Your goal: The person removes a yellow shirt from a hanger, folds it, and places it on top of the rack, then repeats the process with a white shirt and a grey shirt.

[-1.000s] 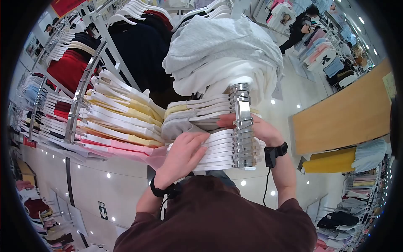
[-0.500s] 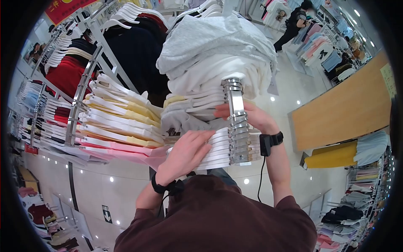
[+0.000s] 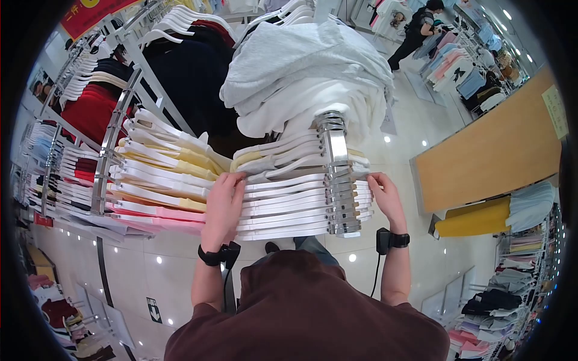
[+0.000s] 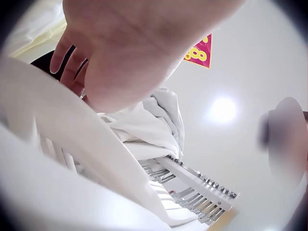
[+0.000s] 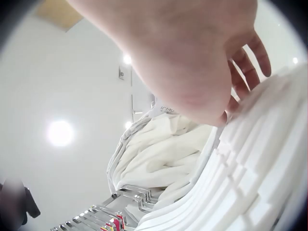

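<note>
A row of white hangers hangs from a metal rail in front of the person. My left hand is at the left ends of these hangers, fingertips by the upper ones. At their right ends, my right hand reaches in with its fingertips touching the tips. Both wrist views show the fingers loosely extended and spread beside white garments or hangers. Just behind are a few more hangers with grey and cream garments. Folded grey and white clothes lie heaped over the far end of the rail.
To the left, a second rail carries hangers with yellow, white and pink garments. Dark clothes hang behind. A wooden panel stands at the right, with yellow cloth below it. Another person stands in the far aisle.
My left hand has moved left off the hangers' middle to their ends. My right hand has drawn back from across the rail to the right ends. The white hangers show more fully.
</note>
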Tool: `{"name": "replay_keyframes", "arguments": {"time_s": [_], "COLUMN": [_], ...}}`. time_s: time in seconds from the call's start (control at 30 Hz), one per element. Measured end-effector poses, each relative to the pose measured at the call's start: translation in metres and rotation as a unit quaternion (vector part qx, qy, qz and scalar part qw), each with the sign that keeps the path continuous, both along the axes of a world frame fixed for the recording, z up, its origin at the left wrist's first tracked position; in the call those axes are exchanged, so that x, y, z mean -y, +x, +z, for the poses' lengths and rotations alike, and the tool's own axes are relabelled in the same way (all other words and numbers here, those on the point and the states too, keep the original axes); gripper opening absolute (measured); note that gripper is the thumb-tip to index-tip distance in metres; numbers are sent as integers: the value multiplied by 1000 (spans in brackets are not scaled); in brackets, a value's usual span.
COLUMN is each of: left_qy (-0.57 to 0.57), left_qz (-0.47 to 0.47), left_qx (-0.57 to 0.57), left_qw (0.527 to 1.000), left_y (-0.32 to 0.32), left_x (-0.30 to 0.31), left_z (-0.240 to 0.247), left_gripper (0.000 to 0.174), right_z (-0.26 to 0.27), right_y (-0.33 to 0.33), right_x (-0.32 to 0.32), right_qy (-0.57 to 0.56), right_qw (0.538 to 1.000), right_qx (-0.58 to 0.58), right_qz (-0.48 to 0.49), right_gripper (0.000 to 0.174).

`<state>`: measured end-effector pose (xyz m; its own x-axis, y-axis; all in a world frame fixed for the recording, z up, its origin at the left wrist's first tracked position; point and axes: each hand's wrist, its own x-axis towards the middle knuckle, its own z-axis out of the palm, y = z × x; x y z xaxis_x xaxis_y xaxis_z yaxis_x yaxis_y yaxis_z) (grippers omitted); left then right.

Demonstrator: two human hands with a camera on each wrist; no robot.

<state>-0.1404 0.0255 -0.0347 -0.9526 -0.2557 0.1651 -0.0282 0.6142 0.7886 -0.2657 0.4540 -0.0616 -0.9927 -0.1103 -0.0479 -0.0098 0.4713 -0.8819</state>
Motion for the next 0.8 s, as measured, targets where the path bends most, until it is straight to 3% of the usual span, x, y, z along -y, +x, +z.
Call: {"name": "replay_keyframes", "arguments": {"time_s": [0.07,0.17,0.33,0.47,0.53,0.67,0.73,0.8], "left_qy": [-32,-61,-62,-30,-30,-8,-16,-13], "left_qz": [-16,-40,-53,-46,-59,-88,-124,-136], "left_qx": [-10,-18,-1,13,-22,4,-23,-23], "left_qw": [999,997,997,998,998,996,992,990], "left_y": [-2,-3,-1,1,-2,-12,-19,-23], "left_x": [6,13,17,12,2,-11,-16,-22], "left_z": [-4,-10,-25,-20,-11,13,14,15], "left_gripper": [23,25,31,31,29,27,26,25], "right_z": [-11,-34,-51,-28,-36,-52,-63,-85], "right_y": [-1,-9,-24,-12,-12,-11,-10,-9], "right_x": [-2,-7,-18,-9,-5,-4,0,-11], "right_qy": [-17,-54,-86,-118,-200,-271,-406,-401], "right_qw": [1000,994,995,980,925,902,842,845], "right_qx": [17,-45,41,161,321,334,350,349], "right_qz": [-16,-78,12,0,-41,-34,-56,-57], "right_gripper": [22,23,27,41,54,59,52,50]}}
